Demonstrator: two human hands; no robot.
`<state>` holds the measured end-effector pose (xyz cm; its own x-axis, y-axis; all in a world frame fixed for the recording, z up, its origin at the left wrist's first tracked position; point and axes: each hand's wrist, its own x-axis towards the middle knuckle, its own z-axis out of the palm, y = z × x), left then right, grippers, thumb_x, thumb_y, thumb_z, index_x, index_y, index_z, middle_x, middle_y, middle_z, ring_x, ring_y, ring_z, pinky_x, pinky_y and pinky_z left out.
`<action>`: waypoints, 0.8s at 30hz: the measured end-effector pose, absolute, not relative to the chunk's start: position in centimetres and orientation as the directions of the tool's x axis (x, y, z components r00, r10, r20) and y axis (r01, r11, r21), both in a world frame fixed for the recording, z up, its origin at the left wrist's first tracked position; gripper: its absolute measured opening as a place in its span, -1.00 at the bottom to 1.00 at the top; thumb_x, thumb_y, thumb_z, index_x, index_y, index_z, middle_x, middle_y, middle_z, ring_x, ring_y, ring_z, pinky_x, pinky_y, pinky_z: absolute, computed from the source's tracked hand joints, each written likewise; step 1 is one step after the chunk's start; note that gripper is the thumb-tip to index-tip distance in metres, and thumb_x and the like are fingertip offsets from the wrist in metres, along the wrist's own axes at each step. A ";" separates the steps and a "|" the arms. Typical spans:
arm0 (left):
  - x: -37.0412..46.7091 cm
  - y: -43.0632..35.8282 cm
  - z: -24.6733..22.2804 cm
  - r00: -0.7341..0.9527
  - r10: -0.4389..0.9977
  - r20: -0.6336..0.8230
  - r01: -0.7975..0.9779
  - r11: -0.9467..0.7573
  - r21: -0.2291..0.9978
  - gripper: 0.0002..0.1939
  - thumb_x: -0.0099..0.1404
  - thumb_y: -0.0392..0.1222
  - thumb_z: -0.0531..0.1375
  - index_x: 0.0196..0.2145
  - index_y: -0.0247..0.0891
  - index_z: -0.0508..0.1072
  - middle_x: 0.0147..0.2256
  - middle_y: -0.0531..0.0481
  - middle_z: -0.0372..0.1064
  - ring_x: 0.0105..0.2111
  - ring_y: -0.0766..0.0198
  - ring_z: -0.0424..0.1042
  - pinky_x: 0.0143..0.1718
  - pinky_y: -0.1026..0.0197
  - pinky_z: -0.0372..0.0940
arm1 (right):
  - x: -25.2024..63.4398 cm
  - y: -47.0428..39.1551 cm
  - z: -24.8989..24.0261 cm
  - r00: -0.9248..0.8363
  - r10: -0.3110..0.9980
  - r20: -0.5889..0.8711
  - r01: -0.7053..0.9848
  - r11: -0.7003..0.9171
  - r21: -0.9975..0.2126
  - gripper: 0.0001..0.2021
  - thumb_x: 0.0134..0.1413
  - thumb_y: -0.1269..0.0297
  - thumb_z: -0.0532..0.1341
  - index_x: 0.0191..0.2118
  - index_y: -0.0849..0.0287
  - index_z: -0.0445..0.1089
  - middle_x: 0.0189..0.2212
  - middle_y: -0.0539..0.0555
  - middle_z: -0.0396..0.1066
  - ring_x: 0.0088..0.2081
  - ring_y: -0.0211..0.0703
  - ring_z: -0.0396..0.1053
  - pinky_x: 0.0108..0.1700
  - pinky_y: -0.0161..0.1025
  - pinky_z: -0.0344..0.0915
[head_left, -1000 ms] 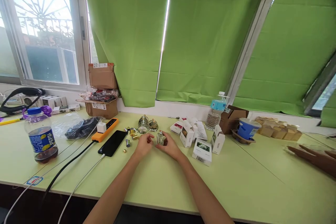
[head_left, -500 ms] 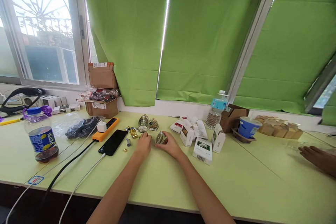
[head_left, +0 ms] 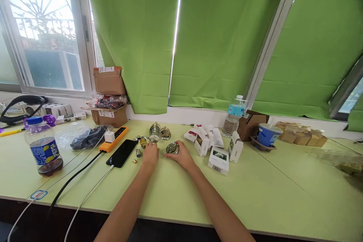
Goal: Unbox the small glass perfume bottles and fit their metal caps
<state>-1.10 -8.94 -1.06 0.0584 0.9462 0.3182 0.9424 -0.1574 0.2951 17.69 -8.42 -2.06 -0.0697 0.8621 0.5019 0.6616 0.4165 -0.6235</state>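
A small round glass perfume bottle (head_left: 172, 148) is tilted on the table, and my right hand (head_left: 183, 155) has its thumb and fingers around it. My left hand (head_left: 151, 154) reaches forward beside several loose gold caps (head_left: 143, 142), its fingers stretched out and their tips partly hidden. Just left of that hand are a silver cap (head_left: 138, 153) and a small gold ring-like piece (head_left: 135, 161). Behind my hands stand more glass bottles, one larger-looking group (head_left: 154, 132) and a single bottle (head_left: 165, 133).
Small white boxes (head_left: 217, 160) stand and lie to the right. On the left are a black phone (head_left: 121, 154), an orange power strip (head_left: 117, 138), cables and a Pepsi bottle (head_left: 45, 151). A water bottle (head_left: 230, 119) and blue tub (head_left: 267, 136) stand farther right.
My left hand has moved left and forward, to the gold caps. The bottle in my right hand has tipped and shifted slightly left. Another person's hand at far right has become blurred.
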 end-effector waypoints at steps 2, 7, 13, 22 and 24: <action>-1.2 -9.2 -1.0 0.026 0.950 0.311 0.945 -0.125 0.302 -0.73 0.34 -0.22 0.03 -0.14 -0.39 0.45 -0.02 -0.35 0.29 0.02 -0.08 0.27 -0.08 0.05 0.24 | 17.7 -8.3 -2.2 -0.069 0.862 0.503 0.661 0.417 -0.624 -0.27 -0.42 -0.13 0.44 -0.09 0.16 0.30 -0.16 0.15 0.39 -0.13 0.05 0.34 -0.10 -0.10 0.26; -1.3 -9.1 -0.9 0.029 0.955 0.296 0.939 -0.127 0.319 -0.74 0.33 -0.25 0.03 -0.18 -0.39 0.47 -0.04 -0.35 0.32 -0.02 -0.04 0.31 -0.11 0.08 0.25 | 17.9 -8.1 -2.2 -0.071 0.863 0.500 0.663 0.416 -0.623 -0.25 -0.47 -0.14 0.45 -0.11 0.17 0.30 -0.18 0.15 0.39 -0.15 0.04 0.34 -0.12 -0.12 0.26; -1.3 -8.6 -1.1 0.081 0.948 0.308 0.918 -0.191 0.347 -0.77 0.31 -0.31 0.06 -0.20 -0.39 0.49 -0.09 -0.34 0.38 -0.06 0.03 0.36 -0.10 0.12 0.23 | 18.2 -8.0 -2.2 -0.071 0.861 0.503 0.672 0.414 -0.614 -0.32 -0.43 -0.12 0.44 -0.16 0.17 0.30 -0.22 0.13 0.38 -0.20 0.01 0.33 -0.17 -0.15 0.25; -0.8 -8.4 -1.2 0.149 0.925 0.348 0.854 -0.298 0.427 -0.79 0.31 -0.30 0.06 -0.25 -0.33 0.51 -0.19 -0.21 0.44 -0.16 0.13 0.40 -0.11 0.18 0.21 | 18.0 -8.4 -1.8 -0.109 0.857 0.503 0.683 0.432 -0.589 -0.54 -0.28 -0.05 0.40 -0.31 0.16 0.35 -0.29 0.09 0.37 -0.26 -0.02 0.31 -0.22 -0.17 0.22; -0.9 -8.3 -1.4 0.156 0.923 0.351 0.839 -0.312 0.446 -0.81 0.29 -0.30 0.09 -0.26 -0.32 0.51 -0.22 -0.19 0.44 -0.16 0.13 0.40 -0.11 0.18 0.21 | 18.0 -8.6 -1.7 -0.127 0.858 0.497 0.680 0.440 -0.586 -0.57 -0.25 -0.03 0.39 -0.32 0.16 0.35 -0.30 0.08 0.38 -0.27 -0.03 0.31 -0.23 -0.18 0.21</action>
